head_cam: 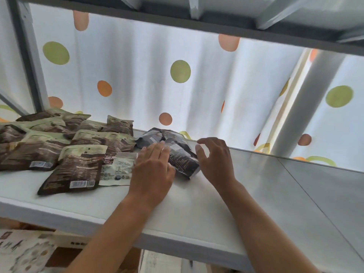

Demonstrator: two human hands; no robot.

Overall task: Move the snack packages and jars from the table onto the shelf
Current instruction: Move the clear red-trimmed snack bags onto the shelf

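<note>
Reaching over the white shelf board, I have both forearms stretched out above its front edge, with the underside of the next shelf overhead and a white curtain with green and orange dots hanging behind. A grey upright post stands at the back left.

Covering the left part of the board is a spread of brown-and-green snack pouches, lying flat and overlapping one another in loose rows. The nearest of them, a brown pouch with a pale green top, lies closest to the front edge. Just to its right sits a cream-coloured packet, partly tucked under my hand.

Right of that, near the middle of the board, is a small heap of dark grey packets; the front one tilts toward me.

My left hand lies palm down with the fingers straight and together, resting across the cream packet's right end and touching the left side of the front dark packet. It grips nothing.

My right hand hovers just beside the right side of that dark packet, fingers spread and loosely bent, thumb apart. Whether the fingertips touch the wrapper I cannot tell; it holds nothing.

Below the board, at the lower left, a printed cardboard box shows.
</note>
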